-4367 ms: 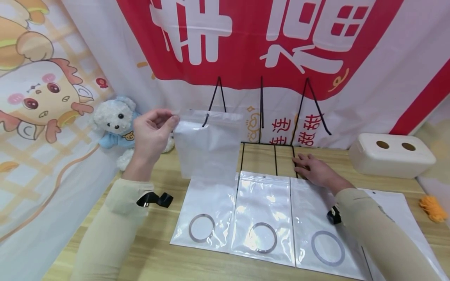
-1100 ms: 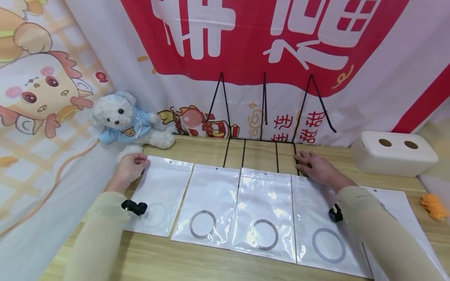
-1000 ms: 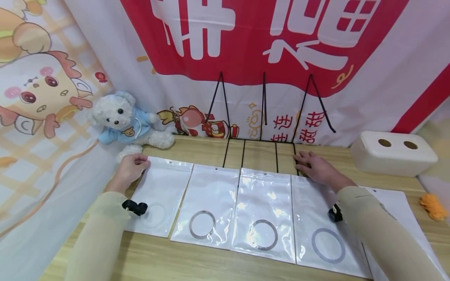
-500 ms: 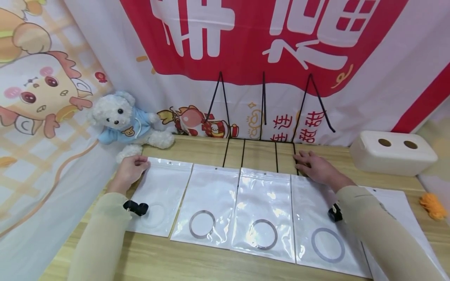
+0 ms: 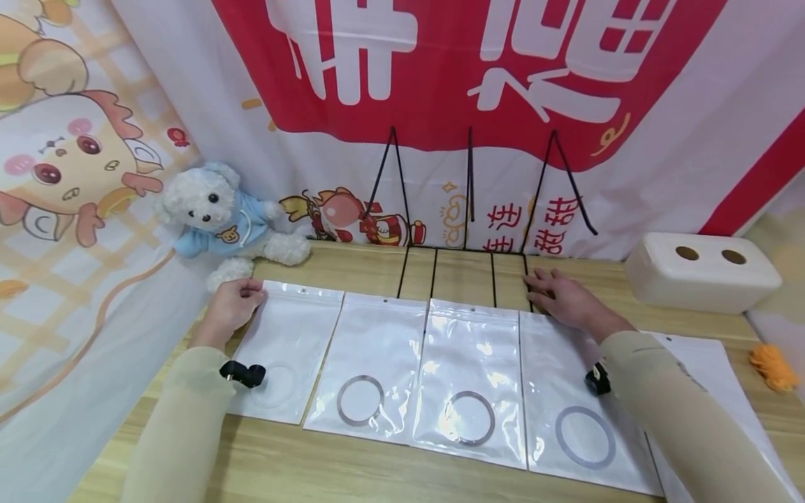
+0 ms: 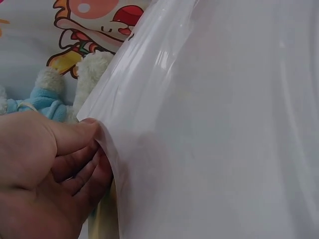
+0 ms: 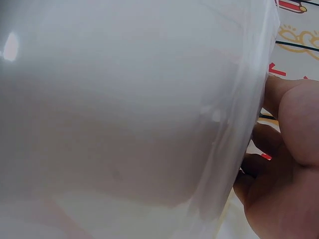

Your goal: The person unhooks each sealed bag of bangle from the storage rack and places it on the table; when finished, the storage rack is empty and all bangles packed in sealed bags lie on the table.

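In the head view, several flat white zip bags lie side by side on the table. My left hand (image 5: 231, 311) pinches the upper left corner of the leftmost bag (image 5: 286, 335), which has a faint ring near its bottom. The left wrist view shows thumb and fingers on that bag's edge (image 6: 112, 149). My right hand (image 5: 566, 297) rests at the top of the fourth bag (image 5: 547, 374), fingers loosely bent beside the rack. Between them lie a second bag (image 5: 383, 335) and a third bag (image 5: 472, 349), each showing a darker ring. My right sleeve partly covers a further bag (image 5: 707, 360).
A black wire rack (image 5: 465, 188) with upright hooks stands behind the bags. A plush bear (image 5: 216, 213) sits at back left. A cream box with two holes (image 5: 701, 272) stands at back right, near an orange tuft (image 5: 772, 367). Printed cloth hangs behind the wood-grain table (image 5: 352, 468).
Several seconds ago my left hand held the bag upright at the left hook. That bag now lies flat at the row's left end. My right hand has hardly moved.
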{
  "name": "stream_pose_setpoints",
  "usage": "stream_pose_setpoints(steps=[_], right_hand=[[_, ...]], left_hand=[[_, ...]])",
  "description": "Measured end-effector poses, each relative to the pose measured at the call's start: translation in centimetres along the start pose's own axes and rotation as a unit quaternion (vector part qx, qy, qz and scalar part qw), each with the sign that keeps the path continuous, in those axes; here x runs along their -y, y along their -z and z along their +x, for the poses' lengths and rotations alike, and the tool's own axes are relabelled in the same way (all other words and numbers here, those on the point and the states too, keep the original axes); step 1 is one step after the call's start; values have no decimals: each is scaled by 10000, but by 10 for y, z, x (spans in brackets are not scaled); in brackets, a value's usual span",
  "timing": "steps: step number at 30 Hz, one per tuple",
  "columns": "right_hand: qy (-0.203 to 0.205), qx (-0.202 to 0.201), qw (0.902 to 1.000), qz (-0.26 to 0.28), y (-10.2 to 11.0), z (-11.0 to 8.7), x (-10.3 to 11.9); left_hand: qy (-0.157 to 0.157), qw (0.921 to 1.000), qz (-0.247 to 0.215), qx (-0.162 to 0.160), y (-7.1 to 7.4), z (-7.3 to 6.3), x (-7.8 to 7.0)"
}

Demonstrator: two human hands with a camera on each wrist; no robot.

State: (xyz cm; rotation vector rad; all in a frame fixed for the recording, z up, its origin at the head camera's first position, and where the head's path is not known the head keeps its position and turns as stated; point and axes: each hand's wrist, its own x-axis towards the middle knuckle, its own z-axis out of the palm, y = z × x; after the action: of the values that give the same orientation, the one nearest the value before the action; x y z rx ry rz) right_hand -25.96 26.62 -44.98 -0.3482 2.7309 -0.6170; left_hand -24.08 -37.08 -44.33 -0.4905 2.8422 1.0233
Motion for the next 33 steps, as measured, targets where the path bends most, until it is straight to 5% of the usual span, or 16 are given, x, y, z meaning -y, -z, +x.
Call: stream_pose_setpoints(steps=[11, 17, 27, 33], right_hand=[[-262, 105, 9996, -43, 5, -2, 2], [-179, -102, 9998, 32, 9, -4, 2], [279, -817, 9962, -94, 19, -17, 18], [202, -1135, 9933, -39, 22, -33, 28]], left_hand=[[-203, 9988, 391, 225, 10, -10, -5], [-505, 9984, 198, 168, 13, -13, -10], [-1461, 9890, -217, 2, 9, -33, -44], [-2276, 9737, 39, 110, 1, -49, -76]])
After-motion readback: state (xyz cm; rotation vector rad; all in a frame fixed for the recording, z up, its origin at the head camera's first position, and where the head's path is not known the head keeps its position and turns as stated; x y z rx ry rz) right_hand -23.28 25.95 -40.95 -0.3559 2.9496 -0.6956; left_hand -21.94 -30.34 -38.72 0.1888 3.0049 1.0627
